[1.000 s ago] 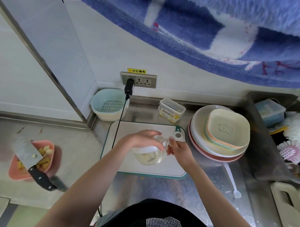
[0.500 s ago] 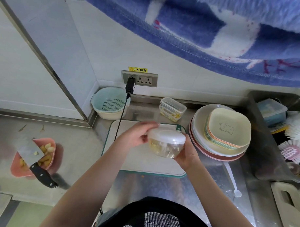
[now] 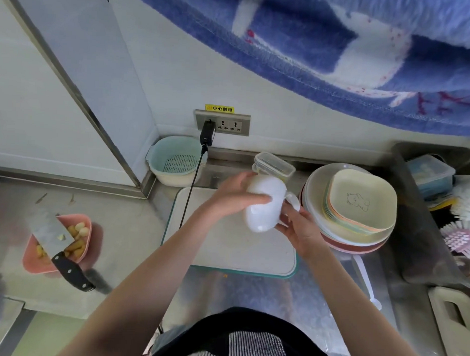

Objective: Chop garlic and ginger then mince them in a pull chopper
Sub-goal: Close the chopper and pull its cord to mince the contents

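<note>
Pull chopper (image 3: 263, 202) was held tilted above the cutting board (image 3: 226, 246); left hand (image 3: 234, 197) fingers wrapped over the lid, right hand (image 3: 297, 228) fingers curled under the bowl, probably for pulling.

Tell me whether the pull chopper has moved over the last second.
Yes. The pull chopper, earlier upright low over the cutting board, is now lifted and tipped on its side, nearer the clear container at the back.
</note>
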`<state>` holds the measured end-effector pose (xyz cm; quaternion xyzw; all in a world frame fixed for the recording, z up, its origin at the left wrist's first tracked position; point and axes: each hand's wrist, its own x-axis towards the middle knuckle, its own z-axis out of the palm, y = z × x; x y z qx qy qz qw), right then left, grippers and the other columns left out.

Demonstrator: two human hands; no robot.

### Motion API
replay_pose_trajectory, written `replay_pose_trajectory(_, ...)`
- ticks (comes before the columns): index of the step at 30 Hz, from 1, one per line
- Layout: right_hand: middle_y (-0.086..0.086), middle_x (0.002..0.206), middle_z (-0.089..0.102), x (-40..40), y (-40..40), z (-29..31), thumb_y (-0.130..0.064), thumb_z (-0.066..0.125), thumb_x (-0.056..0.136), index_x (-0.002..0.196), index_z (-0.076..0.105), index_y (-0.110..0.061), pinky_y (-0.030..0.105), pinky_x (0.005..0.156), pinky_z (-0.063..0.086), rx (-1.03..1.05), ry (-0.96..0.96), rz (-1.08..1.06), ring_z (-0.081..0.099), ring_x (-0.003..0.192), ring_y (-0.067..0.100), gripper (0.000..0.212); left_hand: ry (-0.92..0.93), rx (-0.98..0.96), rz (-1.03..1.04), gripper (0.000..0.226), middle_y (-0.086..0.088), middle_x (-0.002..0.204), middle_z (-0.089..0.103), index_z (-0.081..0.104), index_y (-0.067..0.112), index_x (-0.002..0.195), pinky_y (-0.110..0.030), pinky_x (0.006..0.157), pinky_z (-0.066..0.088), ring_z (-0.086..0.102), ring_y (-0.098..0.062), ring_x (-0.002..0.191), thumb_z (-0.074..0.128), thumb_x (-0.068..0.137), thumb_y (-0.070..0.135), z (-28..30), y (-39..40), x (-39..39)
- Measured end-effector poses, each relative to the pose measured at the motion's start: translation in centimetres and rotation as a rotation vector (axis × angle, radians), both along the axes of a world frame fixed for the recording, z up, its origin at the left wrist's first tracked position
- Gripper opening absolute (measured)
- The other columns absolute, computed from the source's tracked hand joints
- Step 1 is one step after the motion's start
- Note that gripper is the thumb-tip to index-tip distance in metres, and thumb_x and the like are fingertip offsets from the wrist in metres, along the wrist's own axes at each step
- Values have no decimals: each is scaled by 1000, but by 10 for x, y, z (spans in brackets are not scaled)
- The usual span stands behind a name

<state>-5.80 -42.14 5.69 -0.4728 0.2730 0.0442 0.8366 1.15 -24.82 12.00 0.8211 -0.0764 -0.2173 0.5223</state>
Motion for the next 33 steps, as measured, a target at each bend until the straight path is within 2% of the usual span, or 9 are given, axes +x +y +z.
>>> replay_pose_trajectory(2, 3, 92, 74, 4, 1, 2, -12, 62, 90, 96, 69, -14, 29, 66, 57, 30, -32, -41, 70, 86, 16, 9, -62, -56, 20, 74, 30, 106, 55, 51, 40, 124, -10, 70, 42, 55, 6, 99, 79, 57, 49, 2, -2, 3)
replay_pose_trajectory(5, 2, 89, 73, 1, 4, -1, -11, 60, 92, 97, 66, -13, 28, 64, 58, -31, -9, -45, 70, 81, 15, 8, 12, -39, -8, 75, 11, 123, 56, 47, 30, 132, -23, 79, 44, 56, -12, 110, 81, 66, 36, -4, -2, 9)
replay_pose_trajectory(8, 1, 90, 72, 2, 11, -3, -11, 60, 92, 101, 65, -12, 27, 66, 58, -40, 14, -56, 68, 82, 13, 10, 55, -40, -47, 82, 8, 123, 54, 41, 27, 136, -25, 80, 45, 54, -15, 112, 84, 65, 29, -8, -3, 12)
replay_pose_trajectory(11, 2, 87, 69, -5, 14, -8, -10, 63, 91, 91, 66, -10, 27, 65, 57, -112, 47, -64, 66, 82, 14, 4, 102, 115, -108, 86, 13, 116, 49, 38, 29, 133, -20, 66, 43, 53, -15, 109, 87, 62, 33, -11, -1, 14)
replay_pose_trajectory(16, 6, 79, 59, -13, 27, -23, -10, 66, 88, 76, 64, -6, 25, 66, 56, -247, 112, -25, 59, 78, 14, 13, 256, 321, -114, 86, 5, 117, 47, 35, 29, 130, -34, 68, 50, 51, -21, 101, 85, 60, 37, -23, 2, 13)
replay_pose_trajectory(20, 6, 74, 56, -18, 38, -39, -16, 65, 90, 72, 62, -9, 24, 70, 54, -261, 155, -18, 56, 74, 14, 19, 71, 362, -89, 101, -1, 132, 44, 40, 25, 133, -33, 83, 44, 48, -20, 109, 90, 48, 48, -43, 3, 6)
replay_pose_trajectory(23, 3, 60, 41, -21, 34, -43, -33, 67, 86, 58, 47, -17, 27, 62, 36, -592, 165, 170, 40, 62, 14, 37, 38, 339, -90, 98, -4, 139, 37, 41, 37, 137, -36, 100, 40, 43, -24, 126, 90, 53, 41, -56, 15, 2)
replay_pose_trajectory(26, -5, 44, 28, -33, 33, -46, -47, 58, 89, 50, 28, -17, 26, 48, 22, -1077, 80, 507, 27, 45, 10, 57, 3, 393, -68, 85, -2, 122, 37, 48, 43, 129, -37, 97, 42, 47, -29, 117, 89, 56, 37, -68, 30, 1)
replay_pose_trajectory(33, 11, 79, 62, -42, 23, -43, -35, 39, 100, 80, 46, -14, 30, 56, 33, -1452, 21, 648, 60, 75, 34, 30, -40, 376, -99, 80, 3, 116, 34, 50, 46, 124, -43, 100, 42, 44, -27, 115, 89, 54, 36, -67, 26, -9)
